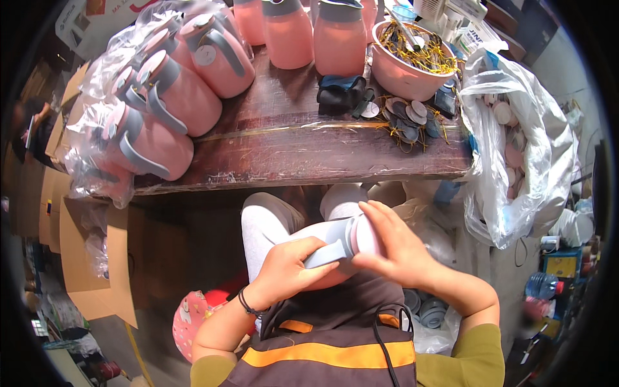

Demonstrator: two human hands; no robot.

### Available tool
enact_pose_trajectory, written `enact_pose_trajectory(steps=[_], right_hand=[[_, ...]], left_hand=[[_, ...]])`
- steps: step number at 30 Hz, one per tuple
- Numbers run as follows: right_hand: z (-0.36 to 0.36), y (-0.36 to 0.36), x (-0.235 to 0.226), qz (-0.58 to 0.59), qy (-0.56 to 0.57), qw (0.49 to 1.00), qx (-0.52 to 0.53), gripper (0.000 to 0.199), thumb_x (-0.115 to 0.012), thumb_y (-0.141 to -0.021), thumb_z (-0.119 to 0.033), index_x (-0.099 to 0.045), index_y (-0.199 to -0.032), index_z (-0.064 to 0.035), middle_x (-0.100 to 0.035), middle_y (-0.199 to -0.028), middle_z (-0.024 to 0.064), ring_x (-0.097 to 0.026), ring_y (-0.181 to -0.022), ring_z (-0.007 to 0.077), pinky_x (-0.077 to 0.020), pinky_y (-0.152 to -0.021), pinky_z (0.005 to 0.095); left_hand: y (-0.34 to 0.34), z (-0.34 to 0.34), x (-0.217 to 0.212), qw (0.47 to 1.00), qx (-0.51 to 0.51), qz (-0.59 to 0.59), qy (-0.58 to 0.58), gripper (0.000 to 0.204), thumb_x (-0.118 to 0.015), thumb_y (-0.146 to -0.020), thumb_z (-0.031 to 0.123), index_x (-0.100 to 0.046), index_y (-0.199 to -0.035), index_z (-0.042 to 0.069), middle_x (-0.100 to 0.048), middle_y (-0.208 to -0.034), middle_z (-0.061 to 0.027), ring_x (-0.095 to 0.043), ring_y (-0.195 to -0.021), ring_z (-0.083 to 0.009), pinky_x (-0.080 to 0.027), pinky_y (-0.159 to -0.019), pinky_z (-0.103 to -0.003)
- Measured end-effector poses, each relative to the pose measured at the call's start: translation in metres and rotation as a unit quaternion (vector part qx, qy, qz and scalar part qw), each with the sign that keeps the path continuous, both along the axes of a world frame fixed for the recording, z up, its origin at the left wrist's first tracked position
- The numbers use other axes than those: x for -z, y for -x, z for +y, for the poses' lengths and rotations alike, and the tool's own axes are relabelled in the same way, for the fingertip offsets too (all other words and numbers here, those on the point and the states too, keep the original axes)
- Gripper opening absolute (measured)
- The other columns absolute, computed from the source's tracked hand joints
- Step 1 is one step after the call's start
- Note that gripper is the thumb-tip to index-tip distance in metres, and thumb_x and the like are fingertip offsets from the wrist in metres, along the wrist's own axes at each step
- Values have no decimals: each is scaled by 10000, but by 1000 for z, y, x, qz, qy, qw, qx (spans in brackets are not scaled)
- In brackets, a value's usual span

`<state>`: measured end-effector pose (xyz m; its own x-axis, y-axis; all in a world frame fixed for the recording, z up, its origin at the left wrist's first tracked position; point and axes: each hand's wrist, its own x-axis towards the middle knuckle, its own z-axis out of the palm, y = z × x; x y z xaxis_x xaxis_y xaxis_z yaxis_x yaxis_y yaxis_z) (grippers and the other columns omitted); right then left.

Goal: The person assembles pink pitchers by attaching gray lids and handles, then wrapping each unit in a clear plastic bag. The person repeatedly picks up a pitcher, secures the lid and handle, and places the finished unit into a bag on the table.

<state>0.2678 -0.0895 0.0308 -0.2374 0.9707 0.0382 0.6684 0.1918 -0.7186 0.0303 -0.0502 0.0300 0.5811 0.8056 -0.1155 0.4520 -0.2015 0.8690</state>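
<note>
On my lap lies a pink jug [338, 231] with a grey collar and a grey handle, tilted on its side with its top toward the right. The fingers of my left hand [284, 269] are wrapped round the handle. My right hand [403, 253] is cupped over the pink lid [367, 236], fingers on its far side and thumb on the near side. Part of the jug's body is hidden by my hands and apron [329, 361].
A dark wooden table [271, 151] stands ahead. Pink jugs [187, 93] crowd its left and back. A pink bowl of yellow cords [400, 71] and a pile of round tags [409, 119] sit right. A plastic bag of lids [516, 155] hangs beside; an open carton [97, 258] stands left.
</note>
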Motion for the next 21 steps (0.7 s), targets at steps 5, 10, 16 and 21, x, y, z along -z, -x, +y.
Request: enact_pose_trajectory(steps=[5, 10, 16, 21], right_hand=[[0, 14, 29, -6, -191, 976, -103, 682, -733, -736, -431, -520, -1269, -63, -474, -1304, 222, -514, -1143, 402, -443, -962, 472], [1, 38, 25, 86, -366, 866, -330, 497, -695, -761, -369, -608, -1181, -118, -585, -1174, 142, -585, -1047, 334, -498, -887, 439], [14, 29, 43, 68, -203, 971, -106, 592, -698, -744, -336, -558, -1243, -48, -564, -1182, 192, -585, -1038, 363, -488, -877, 430], [13, 21, 62, 76, 40, 993, 81, 588, -598, -874, -339, -461, -1327, 11, -508, -1294, 217, -493, -1214, 347, -379, -1028, 390]], left_hand=[[16, 20, 8, 996, 85, -3, -12, 305, -690, -704, 81, -657, -998, 7, -677, -912, -134, -671, -846, -256, -513, -754, -316], [16, 56, 39, 996, 34, -53, 69, 179, -706, -814, 169, -663, -884, 10, -634, -768, -81, -599, -726, -125, -476, -674, -281], [11, 10, 16, 981, -72, 98, -152, 210, -692, -805, 230, -649, -853, 31, -633, -730, -159, -637, -687, -324, -499, -619, -379], [-13, -24, 30, 983, -17, 80, -161, 337, -758, -747, 324, -669, -899, 36, -655, -766, -149, -652, -693, -322, -513, -612, -378]])
